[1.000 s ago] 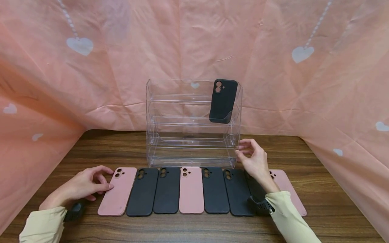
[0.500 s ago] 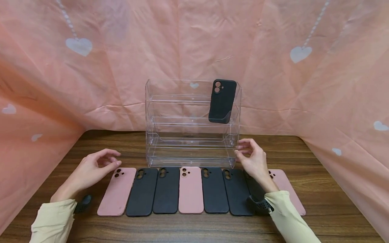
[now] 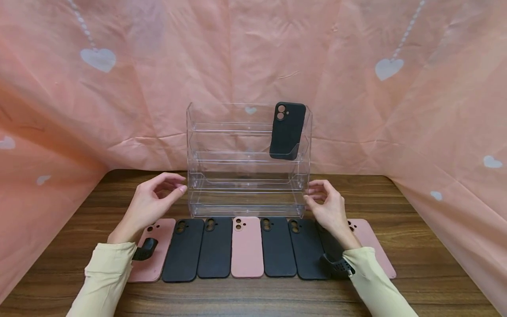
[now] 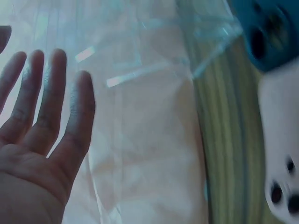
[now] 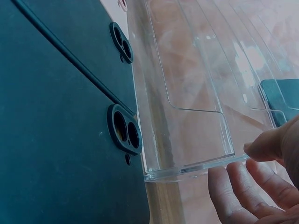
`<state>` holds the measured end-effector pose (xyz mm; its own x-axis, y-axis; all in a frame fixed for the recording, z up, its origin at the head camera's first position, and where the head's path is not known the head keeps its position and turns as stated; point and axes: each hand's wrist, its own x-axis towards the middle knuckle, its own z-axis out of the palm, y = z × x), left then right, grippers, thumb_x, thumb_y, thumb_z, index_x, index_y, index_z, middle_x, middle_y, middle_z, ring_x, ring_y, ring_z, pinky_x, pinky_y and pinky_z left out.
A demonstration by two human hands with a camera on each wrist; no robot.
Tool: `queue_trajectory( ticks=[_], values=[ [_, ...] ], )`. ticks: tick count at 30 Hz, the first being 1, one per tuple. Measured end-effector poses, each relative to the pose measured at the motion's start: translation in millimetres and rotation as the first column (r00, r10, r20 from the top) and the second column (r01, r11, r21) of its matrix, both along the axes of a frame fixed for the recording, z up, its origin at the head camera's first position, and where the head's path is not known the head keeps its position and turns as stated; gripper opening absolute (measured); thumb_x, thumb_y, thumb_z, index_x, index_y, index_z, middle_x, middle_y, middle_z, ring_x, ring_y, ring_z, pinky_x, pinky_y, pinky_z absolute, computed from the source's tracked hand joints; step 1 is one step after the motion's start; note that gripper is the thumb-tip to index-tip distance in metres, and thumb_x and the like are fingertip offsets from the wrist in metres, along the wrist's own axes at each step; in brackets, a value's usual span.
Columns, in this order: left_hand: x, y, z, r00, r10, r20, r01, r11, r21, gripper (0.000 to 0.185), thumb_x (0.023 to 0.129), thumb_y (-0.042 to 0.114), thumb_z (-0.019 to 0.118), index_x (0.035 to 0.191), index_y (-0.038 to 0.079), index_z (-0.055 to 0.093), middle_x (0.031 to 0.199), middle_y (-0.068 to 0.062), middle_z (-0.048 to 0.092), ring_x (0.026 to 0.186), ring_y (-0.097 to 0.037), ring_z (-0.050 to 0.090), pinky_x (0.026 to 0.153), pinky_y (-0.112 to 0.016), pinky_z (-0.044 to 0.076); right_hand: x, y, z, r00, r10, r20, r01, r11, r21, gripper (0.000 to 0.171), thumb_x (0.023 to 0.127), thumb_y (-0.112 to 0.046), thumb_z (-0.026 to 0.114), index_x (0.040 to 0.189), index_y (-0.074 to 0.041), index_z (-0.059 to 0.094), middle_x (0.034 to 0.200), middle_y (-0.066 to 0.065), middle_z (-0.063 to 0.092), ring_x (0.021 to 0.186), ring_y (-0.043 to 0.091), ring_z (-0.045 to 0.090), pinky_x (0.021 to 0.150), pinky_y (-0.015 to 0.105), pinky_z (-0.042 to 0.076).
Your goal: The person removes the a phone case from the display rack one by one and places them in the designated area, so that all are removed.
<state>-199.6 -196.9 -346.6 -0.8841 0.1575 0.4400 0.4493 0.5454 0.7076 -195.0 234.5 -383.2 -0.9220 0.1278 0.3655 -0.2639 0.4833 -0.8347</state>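
A clear acrylic tiered display stand stands on the table in the head view. One black phone case leans upright at its upper right. My right hand is at the stand's right side; in the right wrist view the thumb lies on one side of the clear side wall and the curled fingers on the other, pinching it. Close to the stand's left side is my left hand, holding nothing. Its fingers are extended and spread in the left wrist view.
In front of the stand lies a row of phone cases: several black ones, a pink one mid-row, and pink ones at the left end and right end. Pink cloth hangs around the wooden table.
My left hand has left the leftmost pink case and moved up and right to the stand's left side. My right hand stays at the stand's right side.
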Motion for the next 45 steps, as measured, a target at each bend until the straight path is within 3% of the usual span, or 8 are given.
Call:
queue_trajectory(
  ticks=[5, 12, 22, 27, 33, 36, 45],
  values=[
    [-7.2, 24.2, 8.8, 0.999, -0.036, -0.030, 0.038, 0.998, 0.055, 0.024, 0.095, 0.023, 0.074, 0.117, 0.014, 0.071, 0.101, 0.000, 0.072, 0.088, -0.004, 0.068, 0.080, -0.015, 0.056, -0.1, 0.1, -0.7, 1.000, 0.003, -0.004, -0.003, 1.000, 0.007, 0.036, 0.088, 0.007, 0.072, 0.122, 0.001, 0.061, 0.104, 0.023, 0.071, 0.088, 0.033, 0.075, 0.063, 0.026, 0.063],
    [-17.8, 54.4, 24.7, 0.992, -0.106, -0.063, 0.112, 0.988, 0.105, 0.022, 0.094, 0.023, 0.074, 0.116, 0.020, 0.072, 0.100, 0.000, 0.073, 0.089, -0.008, 0.068, 0.081, -0.022, 0.058, 0.8, 1.0, -1.2, 1.000, 0.013, -0.001, -0.013, 1.000, 0.013, 0.038, 0.087, 0.009, 0.072, 0.122, 0.003, 0.060, 0.106, 0.025, 0.070, 0.082, 0.008, 0.072, 0.063, 0.020, 0.061],
    [-35.4, 90.7, 44.9, 0.979, -0.144, -0.142, 0.169, 0.969, 0.181, 0.018, 0.094, 0.022, 0.074, 0.112, 0.018, 0.073, 0.099, -0.002, 0.074, 0.087, -0.014, 0.071, 0.077, -0.023, 0.059, 2.6, -0.6, -0.1, 1.000, 0.015, 0.006, -0.015, 1.000, 0.001, 0.038, 0.087, 0.007, 0.073, 0.123, 0.001, 0.061, 0.108, 0.026, 0.070, 0.092, 0.036, 0.075, 0.063, 0.015, 0.058],
    [-45.1, 106.2, 48.5, 0.975, -0.139, -0.171, 0.173, 0.964, 0.201, 0.019, 0.093, 0.022, 0.075, 0.112, 0.018, 0.073, 0.100, -0.002, 0.074, 0.088, -0.012, 0.071, 0.079, -0.030, 0.061, 2.9, -1.1, -1.2, 1.000, 0.015, 0.012, -0.015, 1.000, -0.009, 0.039, 0.087, 0.006, 0.074, 0.124, 0.002, 0.060, 0.109, 0.027, 0.070, 0.094, 0.039, 0.074, 0.063, 0.015, 0.058],
    [-56.8, 123.2, 49.5, 0.972, -0.122, -0.201, 0.166, 0.962, 0.216, 0.018, 0.093, 0.021, 0.075, 0.110, 0.015, 0.073, 0.098, -0.003, 0.074, 0.088, -0.013, 0.071, 0.077, -0.026, 0.060, 3.1, -1.9, -2.2, 1.000, -0.008, 0.014, 0.008, 1.000, -0.003, 0.033, 0.088, 0.006, 0.073, 0.119, 0.002, 0.062, 0.106, 0.025, 0.071, 0.091, 0.035, 0.075, 0.065, 0.024, 0.062],
    [-62.2, 130.2, 49.6, 0.971, -0.114, -0.209, 0.157, 0.966, 0.204, 0.019, 0.094, 0.023, 0.074, 0.110, 0.014, 0.073, 0.098, -0.004, 0.074, 0.089, -0.014, 0.071, 0.077, -0.027, 0.060, 3.2, -2.0, -3.0, 0.999, -0.031, 0.015, 0.031, 1.000, -0.002, 0.030, 0.088, 0.006, 0.073, 0.116, 0.001, 0.064, 0.105, 0.022, 0.071, 0.088, 0.031, 0.076, 0.064, 0.022, 0.062],
    [-74.9, 155.9, 52.1, 0.975, -0.084, -0.208, 0.129, 0.969, 0.210, 0.020, 0.095, 0.022, 0.072, 0.112, 0.011, 0.073, 0.098, -0.006, 0.072, 0.089, -0.018, 0.070, 0.080, -0.034, 0.062, 4.8, -2.3, -5.7, 0.991, -0.100, 0.083, 0.103, 0.994, -0.024, 0.018, 0.091, -0.003, 0.074, 0.108, 0.000, 0.068, 0.103, 0.023, 0.075, 0.068, 0.000, 0.071, 0.059, 0.018, 0.058]
  ],
)
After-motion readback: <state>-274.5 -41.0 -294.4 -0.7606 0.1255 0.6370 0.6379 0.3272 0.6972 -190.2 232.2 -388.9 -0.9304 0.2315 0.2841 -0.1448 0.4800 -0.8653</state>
